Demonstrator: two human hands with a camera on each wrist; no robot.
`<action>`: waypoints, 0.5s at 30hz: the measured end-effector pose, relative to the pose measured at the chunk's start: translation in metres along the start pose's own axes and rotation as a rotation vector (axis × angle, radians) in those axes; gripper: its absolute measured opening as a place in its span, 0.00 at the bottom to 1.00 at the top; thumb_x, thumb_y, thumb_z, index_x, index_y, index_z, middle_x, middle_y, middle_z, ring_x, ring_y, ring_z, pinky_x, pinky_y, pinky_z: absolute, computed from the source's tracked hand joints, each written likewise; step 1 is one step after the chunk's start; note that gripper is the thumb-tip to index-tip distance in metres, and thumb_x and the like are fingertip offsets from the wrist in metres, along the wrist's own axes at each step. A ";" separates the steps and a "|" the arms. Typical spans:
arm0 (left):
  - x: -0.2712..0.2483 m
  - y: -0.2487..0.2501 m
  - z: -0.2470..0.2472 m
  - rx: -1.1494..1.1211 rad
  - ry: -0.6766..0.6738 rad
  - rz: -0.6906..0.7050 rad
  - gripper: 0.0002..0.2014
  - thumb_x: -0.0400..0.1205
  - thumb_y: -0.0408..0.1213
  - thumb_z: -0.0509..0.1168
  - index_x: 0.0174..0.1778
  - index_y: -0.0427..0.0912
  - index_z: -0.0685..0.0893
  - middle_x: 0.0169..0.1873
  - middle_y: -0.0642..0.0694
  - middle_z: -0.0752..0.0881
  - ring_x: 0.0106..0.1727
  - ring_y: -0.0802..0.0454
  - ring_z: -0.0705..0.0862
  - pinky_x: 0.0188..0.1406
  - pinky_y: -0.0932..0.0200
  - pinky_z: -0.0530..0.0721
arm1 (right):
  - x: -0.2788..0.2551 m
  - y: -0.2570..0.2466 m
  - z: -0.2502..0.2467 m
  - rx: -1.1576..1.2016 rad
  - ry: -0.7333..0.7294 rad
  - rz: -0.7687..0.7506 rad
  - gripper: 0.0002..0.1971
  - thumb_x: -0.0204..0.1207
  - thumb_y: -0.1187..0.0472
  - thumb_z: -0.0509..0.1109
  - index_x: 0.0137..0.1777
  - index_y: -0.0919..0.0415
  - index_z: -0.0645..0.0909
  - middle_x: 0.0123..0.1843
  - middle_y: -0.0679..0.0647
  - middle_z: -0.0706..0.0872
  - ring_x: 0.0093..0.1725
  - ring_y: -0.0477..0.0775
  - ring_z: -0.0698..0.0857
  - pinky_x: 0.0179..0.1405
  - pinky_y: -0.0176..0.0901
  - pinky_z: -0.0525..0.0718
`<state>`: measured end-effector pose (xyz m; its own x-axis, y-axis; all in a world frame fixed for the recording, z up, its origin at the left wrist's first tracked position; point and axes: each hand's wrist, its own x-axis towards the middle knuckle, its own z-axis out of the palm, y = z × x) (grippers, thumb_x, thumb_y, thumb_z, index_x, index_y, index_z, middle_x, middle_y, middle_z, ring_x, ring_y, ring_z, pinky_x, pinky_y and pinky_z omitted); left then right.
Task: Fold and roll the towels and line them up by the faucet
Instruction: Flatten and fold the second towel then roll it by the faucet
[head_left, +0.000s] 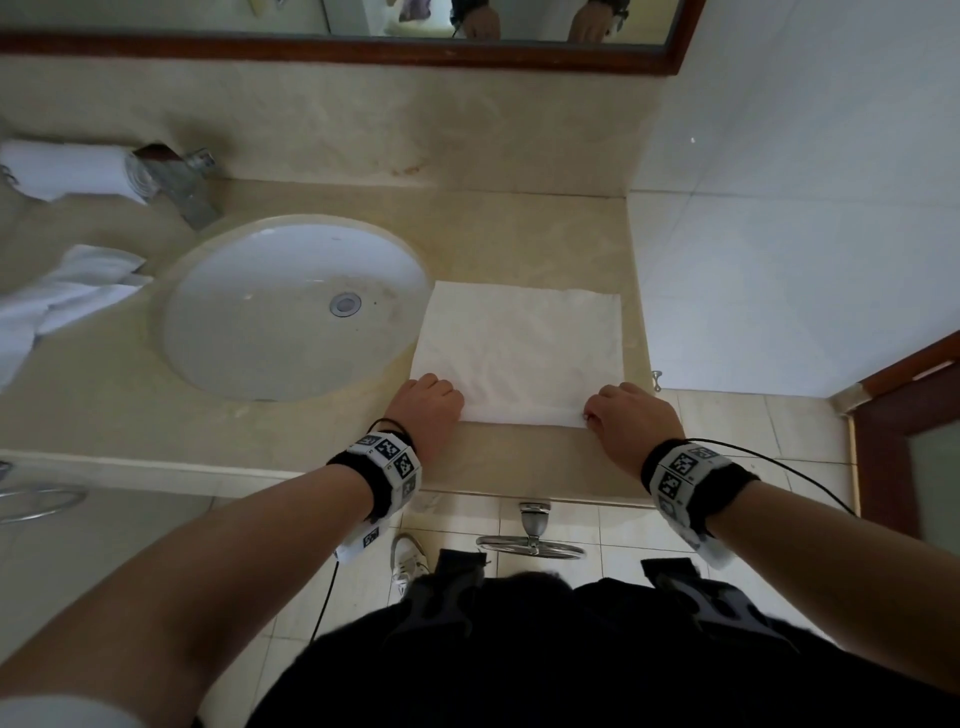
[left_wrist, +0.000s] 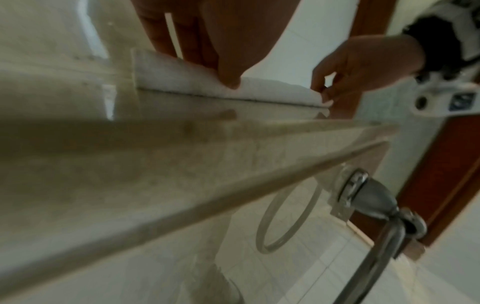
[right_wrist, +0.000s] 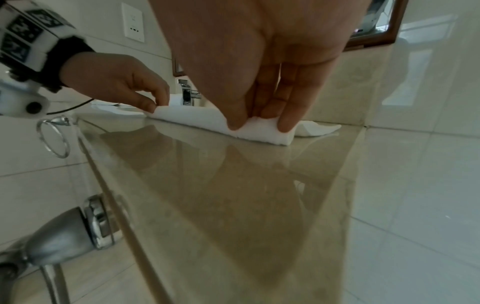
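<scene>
A white towel (head_left: 519, 353) lies flat on the beige counter (head_left: 519, 244) to the right of the sink (head_left: 218, 343). My left hand (head_left: 431, 400) pinches its near left corner, and my right hand (head_left: 623, 410) pinches its near right corner. The right wrist view shows the right hand (right_wrist: 259, 123) with thumb and fingers closed on a lifted fold of the towel (right_wrist: 197, 119), and the left hand (right_wrist: 153, 107) nipping the far corner. In the left wrist view the left hand (left_wrist: 207, 67) holds the towel (left_wrist: 272, 90) edge. One rolled towel (head_left: 72, 169) lies beside the faucet (head_left: 182, 187).
A loose, crumpled white towel (head_left: 67, 296) lies left of the sink. A tiled wall (head_left: 779, 208) bounds the counter on the right. A chrome towel ring (head_left: 530, 540) hangs below the counter's front edge. A framed mirror (head_left: 363, 47) runs along the back.
</scene>
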<state>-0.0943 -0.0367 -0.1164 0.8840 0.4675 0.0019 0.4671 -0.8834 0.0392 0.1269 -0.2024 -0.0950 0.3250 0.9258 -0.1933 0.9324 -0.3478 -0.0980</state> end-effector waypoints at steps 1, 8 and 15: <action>0.001 0.000 0.000 -0.068 0.002 -0.037 0.07 0.66 0.25 0.73 0.30 0.39 0.82 0.28 0.43 0.83 0.35 0.41 0.83 0.33 0.52 0.79 | 0.000 0.000 -0.001 0.013 0.005 0.011 0.12 0.84 0.54 0.56 0.56 0.51 0.81 0.54 0.46 0.84 0.58 0.51 0.78 0.45 0.46 0.81; 0.007 -0.004 0.003 -0.115 -0.019 -0.131 0.04 0.75 0.30 0.66 0.37 0.38 0.86 0.42 0.41 0.83 0.47 0.39 0.80 0.42 0.51 0.73 | 0.010 0.001 -0.006 0.104 -0.016 0.081 0.10 0.81 0.55 0.61 0.53 0.50 0.84 0.53 0.49 0.83 0.58 0.53 0.76 0.51 0.45 0.78; 0.013 0.000 0.005 -0.050 -0.074 -0.131 0.07 0.79 0.31 0.59 0.45 0.43 0.82 0.46 0.45 0.83 0.53 0.43 0.77 0.49 0.52 0.71 | 0.028 0.005 -0.013 0.287 -0.175 0.229 0.05 0.76 0.56 0.70 0.47 0.50 0.86 0.51 0.49 0.87 0.57 0.53 0.82 0.55 0.46 0.82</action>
<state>-0.0833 -0.0306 -0.1213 0.8156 0.5731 -0.0804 0.5784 -0.8114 0.0837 0.1425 -0.1768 -0.0886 0.4645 0.7888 -0.4025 0.7487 -0.5925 -0.2971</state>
